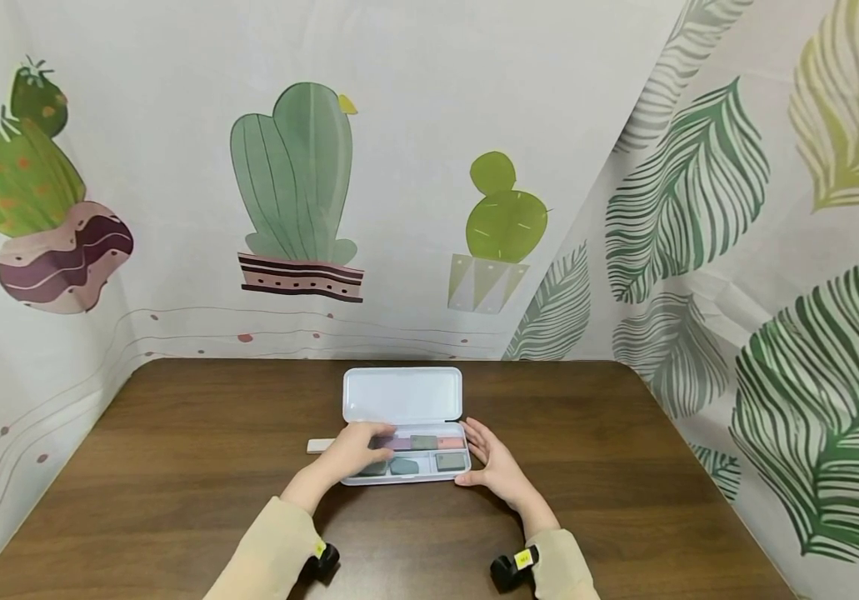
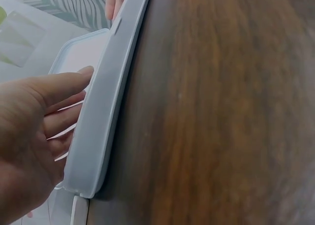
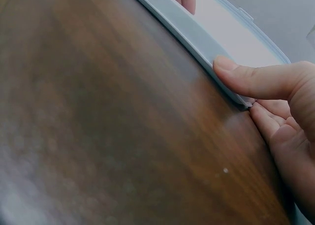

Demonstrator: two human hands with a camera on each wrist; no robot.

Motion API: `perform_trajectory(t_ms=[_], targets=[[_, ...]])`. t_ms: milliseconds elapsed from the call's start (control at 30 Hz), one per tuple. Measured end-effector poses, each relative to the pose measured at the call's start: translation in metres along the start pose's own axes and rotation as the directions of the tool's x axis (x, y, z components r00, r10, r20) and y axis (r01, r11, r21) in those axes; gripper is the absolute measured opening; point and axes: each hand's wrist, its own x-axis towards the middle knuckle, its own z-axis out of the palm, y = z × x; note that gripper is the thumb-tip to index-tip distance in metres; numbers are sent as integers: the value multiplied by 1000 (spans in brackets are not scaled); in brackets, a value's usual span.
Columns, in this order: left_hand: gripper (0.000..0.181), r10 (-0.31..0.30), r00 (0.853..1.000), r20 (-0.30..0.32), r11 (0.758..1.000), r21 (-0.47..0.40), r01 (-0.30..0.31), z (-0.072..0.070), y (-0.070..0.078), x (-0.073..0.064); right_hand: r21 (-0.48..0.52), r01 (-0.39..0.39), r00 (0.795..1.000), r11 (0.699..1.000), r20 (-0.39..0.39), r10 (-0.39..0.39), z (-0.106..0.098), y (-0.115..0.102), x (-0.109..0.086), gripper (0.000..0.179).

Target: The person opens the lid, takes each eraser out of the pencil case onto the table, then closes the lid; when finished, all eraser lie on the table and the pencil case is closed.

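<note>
Sleeves (image 1: 267,546) cross the frame's bottom centre; I see the right hand (image 1: 502,472) spread against the case (image 1: 402,396), the left hand (image 1: 351,452) over blocks (image 1: 424,442) (pinching any, I cannot tell).

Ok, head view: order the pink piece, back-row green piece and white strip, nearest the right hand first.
From the right hand:
1. Pink piece: right end of the case's back row.
2. Green piece: just left of it.
3. White strip: outside the case, on its left.
</note>
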Motion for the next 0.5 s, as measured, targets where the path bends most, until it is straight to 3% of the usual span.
perform_trajectory(t_ms=[200,500], targets=[[42,14,999,30,1000,17,-14,2,-1,2,-8,1,1000,1000,-1,-1,0,1,0,100],[37,33,999,22,999,43,-33,5,-2,3,-16,4,1000,1000,-1,-4,-1,1,-1,100]])
